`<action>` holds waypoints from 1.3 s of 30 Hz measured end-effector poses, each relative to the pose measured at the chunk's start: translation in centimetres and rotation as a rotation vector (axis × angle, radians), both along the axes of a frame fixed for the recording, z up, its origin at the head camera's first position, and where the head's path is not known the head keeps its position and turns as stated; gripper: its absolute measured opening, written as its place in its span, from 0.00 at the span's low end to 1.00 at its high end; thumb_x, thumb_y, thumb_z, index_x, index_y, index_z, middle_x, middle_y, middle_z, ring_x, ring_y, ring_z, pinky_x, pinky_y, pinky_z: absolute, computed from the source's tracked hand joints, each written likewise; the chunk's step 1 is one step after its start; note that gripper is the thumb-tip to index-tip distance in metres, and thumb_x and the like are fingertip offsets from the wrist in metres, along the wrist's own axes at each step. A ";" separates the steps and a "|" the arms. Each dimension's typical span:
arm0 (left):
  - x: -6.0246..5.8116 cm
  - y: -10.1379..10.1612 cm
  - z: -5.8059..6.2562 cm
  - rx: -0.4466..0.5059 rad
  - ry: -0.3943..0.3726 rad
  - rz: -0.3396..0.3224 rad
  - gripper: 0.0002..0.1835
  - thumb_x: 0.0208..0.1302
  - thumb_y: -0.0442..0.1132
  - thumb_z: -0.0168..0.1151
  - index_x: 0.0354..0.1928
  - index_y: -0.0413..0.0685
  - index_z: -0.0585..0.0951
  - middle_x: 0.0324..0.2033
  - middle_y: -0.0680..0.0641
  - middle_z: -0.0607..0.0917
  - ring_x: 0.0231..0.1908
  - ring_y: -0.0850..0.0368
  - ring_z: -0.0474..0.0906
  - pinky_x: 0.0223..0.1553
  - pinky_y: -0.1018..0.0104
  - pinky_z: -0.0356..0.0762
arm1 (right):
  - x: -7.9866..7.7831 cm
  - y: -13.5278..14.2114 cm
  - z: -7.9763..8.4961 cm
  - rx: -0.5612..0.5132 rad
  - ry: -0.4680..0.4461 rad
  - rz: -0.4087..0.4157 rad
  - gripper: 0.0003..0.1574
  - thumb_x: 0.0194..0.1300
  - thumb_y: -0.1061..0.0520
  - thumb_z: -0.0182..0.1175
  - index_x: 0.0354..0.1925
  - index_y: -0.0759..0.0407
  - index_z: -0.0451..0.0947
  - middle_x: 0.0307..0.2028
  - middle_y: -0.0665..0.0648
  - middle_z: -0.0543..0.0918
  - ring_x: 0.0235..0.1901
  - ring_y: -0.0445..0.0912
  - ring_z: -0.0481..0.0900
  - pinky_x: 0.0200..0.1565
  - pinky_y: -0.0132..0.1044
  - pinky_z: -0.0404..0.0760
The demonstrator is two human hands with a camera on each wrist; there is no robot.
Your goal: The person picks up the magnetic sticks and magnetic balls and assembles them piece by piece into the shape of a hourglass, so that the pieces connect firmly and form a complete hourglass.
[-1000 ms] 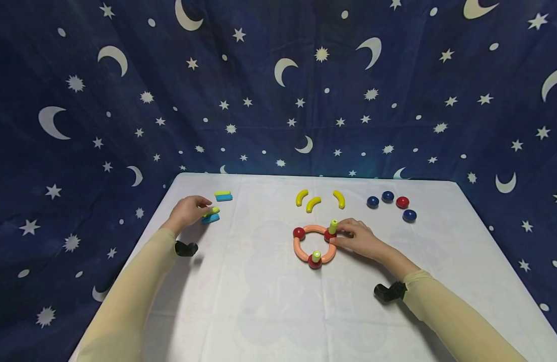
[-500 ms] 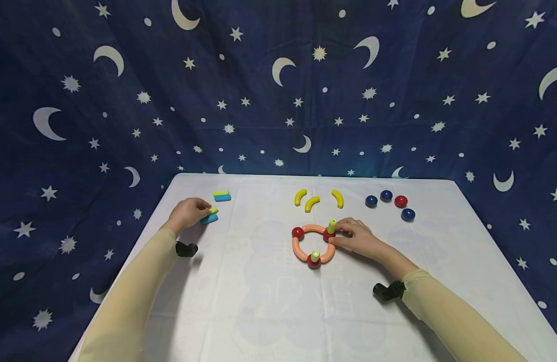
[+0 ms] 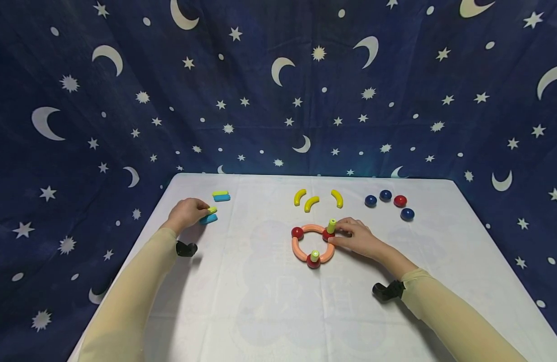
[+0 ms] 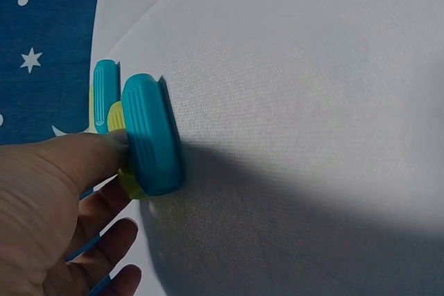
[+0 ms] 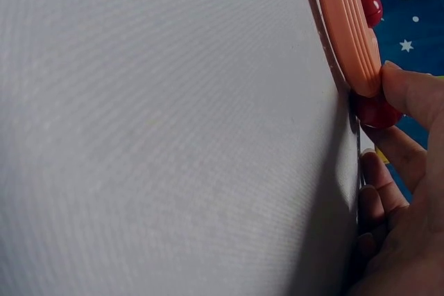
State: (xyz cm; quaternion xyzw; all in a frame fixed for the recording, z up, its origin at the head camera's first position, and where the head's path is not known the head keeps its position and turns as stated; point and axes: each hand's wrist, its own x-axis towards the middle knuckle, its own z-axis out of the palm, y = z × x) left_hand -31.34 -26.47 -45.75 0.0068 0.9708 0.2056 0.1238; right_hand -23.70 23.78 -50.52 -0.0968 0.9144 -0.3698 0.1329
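Pale sleeves (image 3: 120,301) reached over the white surface (image 3: 269,311), a black camera (image 3: 388,291) at each wrist. Nearest among the pieces, a ring (image 3: 299,250) of orange curved pieces and three red balls lay mid-surface. Its six o'clock ball (image 3: 313,264) bore an upright yellow-green rod (image 3: 315,256). At the ring's three o'clock, the right hand (image 3: 360,240) pinched the two o'clock ball (image 3: 327,236), topped by a second upright rod (image 3: 331,225). The third ball (image 3: 298,233) sat at ten o'clock.

Out between nine and ten o'clock, the left hand (image 3: 184,213) held a yellow-green stick (image 3: 212,210) between thumb and fingers, close by a blue stick (image 3: 209,219); whether the sticks touched could not be told.

Farther, toward two o'clock, were three blue balls (image 3: 407,214) and a red one (image 3: 400,201). Around twelve lay three yellow curved pieces (image 3: 312,203); at ten, another blue stick (image 3: 222,198) lay before a yellow-green one (image 3: 220,193). Behind everything hung a navy moon-and-star cloth (image 3: 255,130).
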 end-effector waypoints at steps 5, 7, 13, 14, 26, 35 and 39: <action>0.1 -0.1 0.2 -0.022 0.004 -0.016 0.21 0.75 0.44 0.59 0.61 0.37 0.81 0.58 0.35 0.82 0.57 0.39 0.76 0.61 0.41 0.70 | 0.0 -0.1 -0.1 -0.001 -0.004 -0.002 0.30 0.65 0.35 0.68 0.58 0.50 0.83 0.60 0.56 0.75 0.63 0.57 0.64 0.63 0.61 0.63; 0.2 -0.1 0.3 -0.030 0.008 -0.018 0.21 0.75 0.44 0.59 0.62 0.37 0.81 0.58 0.35 0.82 0.57 0.38 0.76 0.61 0.41 0.70 | 0.0 -0.1 -0.1 -0.001 -0.005 -0.007 0.30 0.65 0.35 0.68 0.57 0.49 0.83 0.60 0.55 0.75 0.63 0.56 0.64 0.63 0.60 0.63; 0.3 -0.4 0.1 -0.049 0.034 -0.013 0.21 0.75 0.45 0.58 0.61 0.39 0.82 0.56 0.37 0.83 0.54 0.39 0.75 0.60 0.40 0.69 | -0.1 -0.3 -0.1 -0.004 -0.003 -0.001 0.29 0.65 0.36 0.69 0.57 0.50 0.83 0.60 0.56 0.75 0.63 0.56 0.65 0.62 0.60 0.63; 0.3 -0.4 0.0 -0.046 0.038 -0.009 0.21 0.76 0.45 0.58 0.61 0.39 0.82 0.56 0.37 0.83 0.54 0.40 0.75 0.60 0.40 0.69 | -0.2 -0.3 -0.1 -0.003 -0.002 0.000 0.29 0.65 0.37 0.69 0.57 0.50 0.84 0.60 0.56 0.75 0.62 0.56 0.65 0.62 0.60 0.63; 0.5 0.2 0.3 0.039 0.165 0.024 0.19 0.75 0.45 0.58 0.60 0.41 0.80 0.56 0.38 0.82 0.55 0.38 0.72 0.60 0.39 0.66 | -0.2 0.2 -0.3 0.004 0.002 0.003 0.31 0.65 0.34 0.67 0.58 0.50 0.83 0.61 0.56 0.75 0.63 0.57 0.64 0.63 0.61 0.62; 0.7 2.8 1.0 0.229 0.221 -0.054 0.23 0.78 0.46 0.56 0.67 0.40 0.76 0.60 0.37 0.80 0.59 0.39 0.73 0.60 0.42 0.70 | -0.2 0.3 -0.2 -0.004 0.005 0.005 0.33 0.65 0.34 0.67 0.59 0.51 0.82 0.61 0.57 0.75 0.63 0.57 0.64 0.63 0.62 0.62; 1.1 4.3 1.1 0.353 0.220 -0.085 0.23 0.77 0.47 0.58 0.66 0.41 0.78 0.59 0.38 0.80 0.58 0.41 0.75 0.55 0.45 0.75 | -0.2 0.3 -0.3 -0.004 0.007 0.004 0.32 0.65 0.34 0.67 0.59 0.51 0.82 0.61 0.56 0.75 0.63 0.57 0.64 0.63 0.61 0.63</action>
